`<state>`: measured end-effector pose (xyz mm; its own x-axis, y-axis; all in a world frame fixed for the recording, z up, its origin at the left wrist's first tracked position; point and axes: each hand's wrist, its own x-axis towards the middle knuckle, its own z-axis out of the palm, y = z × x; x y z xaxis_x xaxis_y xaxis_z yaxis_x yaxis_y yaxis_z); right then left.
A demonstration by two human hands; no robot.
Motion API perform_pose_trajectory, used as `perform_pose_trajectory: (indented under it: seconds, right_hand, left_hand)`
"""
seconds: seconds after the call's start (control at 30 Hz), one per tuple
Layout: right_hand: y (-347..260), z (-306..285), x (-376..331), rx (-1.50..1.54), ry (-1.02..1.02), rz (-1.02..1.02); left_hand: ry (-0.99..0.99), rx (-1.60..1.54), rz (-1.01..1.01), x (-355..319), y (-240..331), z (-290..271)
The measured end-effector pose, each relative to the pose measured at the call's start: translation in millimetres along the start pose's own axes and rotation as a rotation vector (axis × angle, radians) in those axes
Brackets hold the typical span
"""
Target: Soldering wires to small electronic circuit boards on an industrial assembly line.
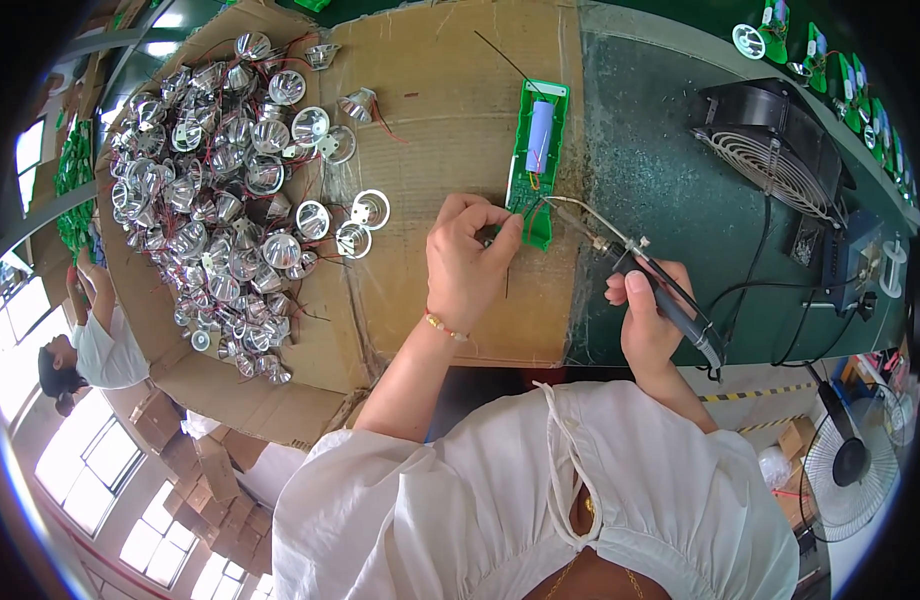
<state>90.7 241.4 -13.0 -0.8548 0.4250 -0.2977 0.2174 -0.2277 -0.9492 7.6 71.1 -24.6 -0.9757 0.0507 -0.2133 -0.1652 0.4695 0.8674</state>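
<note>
A green casing point(558, 97) lies on the cardboard in front of me, with a purple cylindrical battery cell point(540, 138) and thin red and dark wires inside. My left hand point(464, 252) is closed in a pinch at the casing's near left end; its fingers hide what they hold. In my right hand point(652, 318) is a soldering iron point(670, 305), gripped like a pen. Its tip and a thin curved metal tube point at the wires in the near part of the casing.
A cardboard box point(270, 415) at left holds many reflector cups point(220, 190) with red wires; loose cups point(354, 239) lie beside it. A black fan point(775, 140) and cables stand at right. More green casings point(850, 85) line the far right. Another person point(100, 345) is at far left.
</note>
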Motion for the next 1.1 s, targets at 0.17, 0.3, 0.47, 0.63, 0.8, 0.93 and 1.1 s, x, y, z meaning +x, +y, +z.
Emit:
perform_pose_trajectory:
  seconds: [0.17, 0.3, 0.47, 0.63, 0.8, 0.93, 1.1]
  right_hand:
    - [1.3, -5.5, -0.4, 0.037, 0.018, -0.002]
    - [1.2, -8.6, 2.0, 0.038, 0.032, 0.013]
    - [-3.1, -16.2, 5.3, 0.042, 0.051, 0.012]
    - [-6.0, -29.2, 9.7, 0.048, 0.087, 0.026]
    - [-3.6, -47.6, 14.4, 0.043, 0.099, 0.035]
    - [-4.1, -58.3, 14.5, 0.093, 0.148, 0.073]
    - [-3.7, -65.5, 12.5, 0.083, 0.173, 0.089]
  left_hand:
    - [-0.005, 0.01, -0.024, -0.8, -2.2, -0.7]
    - [-0.001, 0.026, -0.029, 1.9, -4.1, 0.8]
    - [0.005, -0.08, -0.048, 0.3, -1.2, -3.1]
    - [-0.135, 0.242, -0.051, 3.8, -1.2, -16.4]
    - [-0.264, 0.352, 0.141, 62.8, 46.0, 15.3]
    - [-0.277, 0.517, 0.421, 150.7, 100.3, 79.4]
    - [0.229, 0.403, 0.755, 248.8, 131.9, 131.4]
